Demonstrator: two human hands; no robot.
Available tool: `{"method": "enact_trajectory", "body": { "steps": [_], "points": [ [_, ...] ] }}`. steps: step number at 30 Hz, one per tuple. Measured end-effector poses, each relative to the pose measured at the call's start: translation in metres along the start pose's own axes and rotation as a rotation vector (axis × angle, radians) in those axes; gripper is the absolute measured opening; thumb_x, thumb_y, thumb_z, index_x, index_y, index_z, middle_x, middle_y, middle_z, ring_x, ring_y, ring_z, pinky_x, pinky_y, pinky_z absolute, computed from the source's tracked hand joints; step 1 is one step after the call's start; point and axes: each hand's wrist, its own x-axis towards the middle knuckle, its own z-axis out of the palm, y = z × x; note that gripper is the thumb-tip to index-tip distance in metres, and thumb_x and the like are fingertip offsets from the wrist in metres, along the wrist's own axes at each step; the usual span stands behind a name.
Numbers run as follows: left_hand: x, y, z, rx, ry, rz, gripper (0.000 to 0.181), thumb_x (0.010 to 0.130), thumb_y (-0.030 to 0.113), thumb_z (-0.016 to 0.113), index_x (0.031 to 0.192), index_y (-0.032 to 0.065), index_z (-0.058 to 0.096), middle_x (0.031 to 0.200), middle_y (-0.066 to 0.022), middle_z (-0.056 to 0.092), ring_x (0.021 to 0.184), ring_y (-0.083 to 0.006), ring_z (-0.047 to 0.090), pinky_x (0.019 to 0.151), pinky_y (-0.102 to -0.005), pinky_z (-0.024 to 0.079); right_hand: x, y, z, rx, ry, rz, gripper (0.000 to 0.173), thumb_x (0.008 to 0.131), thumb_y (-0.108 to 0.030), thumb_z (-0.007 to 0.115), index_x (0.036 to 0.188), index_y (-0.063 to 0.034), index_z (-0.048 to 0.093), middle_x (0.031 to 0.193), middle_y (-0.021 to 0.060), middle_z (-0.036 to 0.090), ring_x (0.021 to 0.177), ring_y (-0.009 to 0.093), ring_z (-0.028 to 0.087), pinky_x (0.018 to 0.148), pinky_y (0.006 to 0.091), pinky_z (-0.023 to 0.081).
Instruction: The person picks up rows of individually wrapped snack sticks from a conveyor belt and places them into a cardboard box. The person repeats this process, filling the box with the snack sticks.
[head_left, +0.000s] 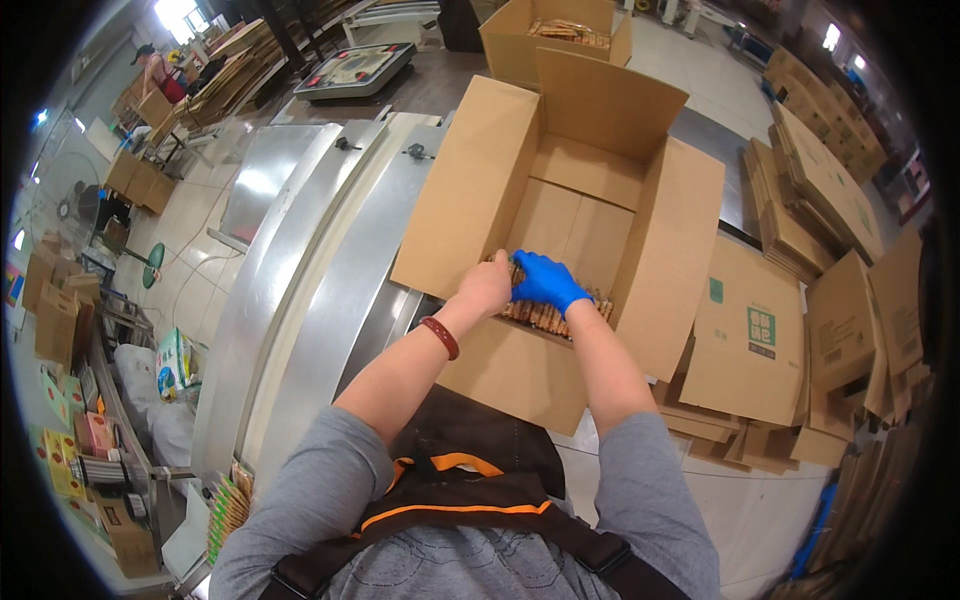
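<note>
In front of me stands an open cardboard box (465, 187) with its flaps spread. A row of small wrapped packets (536, 316) lies inside, along the end nearest me. My left hand (486, 289), bare and with a dark red bracelet (441, 337) at its wrist, reaches over the left wall. My right hand (551, 283) wears a blue glove and lies over the packets, close beside the left one. Some packets show between the two hands, which grip them from both sides; most fingertips are hidden. Bare cardboard bottom (574, 217) shows beyond the hands.
A steel machine surface (352, 247) runs along the left. Behind the box is another open carton (517, 45) holding packets. Flattened cartons (742, 330) are stacked on the right. A platform scale (356, 71) sits at the back. Far left, a person (159, 75) stands near cardboard stacks.
</note>
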Motion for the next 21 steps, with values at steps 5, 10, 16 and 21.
{"method": "enact_trajectory", "body": {
  "steps": [5,10,16,21],
  "points": [
    [0.003,-0.007,0.011,-0.044,0.058,0.018,0.037,0.096,0.015,0.057,0.127,-0.0014,0.045,0.095,-0.0310,0.070,0.090,-0.0458,0.071,0.079,-0.0536,0.057,0.005,0.002,0.004,-0.012,-0.005,0.015,0.085,0.069,-0.060,0.082,0.138,-0.0192,0.055,0.133,0.0119,0.065,0.123,0.033,0.062,0.100,0.0511,0.052],
    [-0.015,-0.026,0.037,-0.095,0.251,0.136,0.054,0.096,0.017,0.059,0.142,-0.0014,0.039,0.092,-0.0309,0.070,0.081,-0.0476,0.070,0.074,-0.0549,0.057,0.003,-0.010,0.010,-0.092,0.027,0.047,0.070,0.074,-0.049,0.080,0.133,-0.0175,0.058,0.126,0.0126,0.067,0.118,0.034,0.064,0.097,0.0533,0.050],
    [-0.061,-0.030,0.020,-0.401,0.418,0.131,0.060,0.099,0.013,0.058,0.151,0.0016,0.032,0.098,-0.0273,0.070,0.085,-0.0426,0.071,0.075,-0.0499,0.057,0.010,-0.039,0.041,-0.258,0.184,0.084,0.057,0.079,-0.039,0.078,0.129,-0.0166,0.061,0.117,0.0127,0.068,0.110,0.033,0.066,0.087,0.0540,0.049],
    [-0.091,-0.069,-0.014,-0.862,0.469,0.170,0.059,0.103,0.013,0.055,0.155,0.0109,0.029,0.105,-0.0236,0.070,0.090,-0.0340,0.072,0.079,-0.0449,0.055,0.018,-0.051,0.034,-0.264,0.219,0.052,0.070,0.075,-0.049,0.080,0.133,-0.0176,0.058,0.116,0.0135,0.067,0.108,0.033,0.065,0.085,0.0543,0.049]
  ]
}}
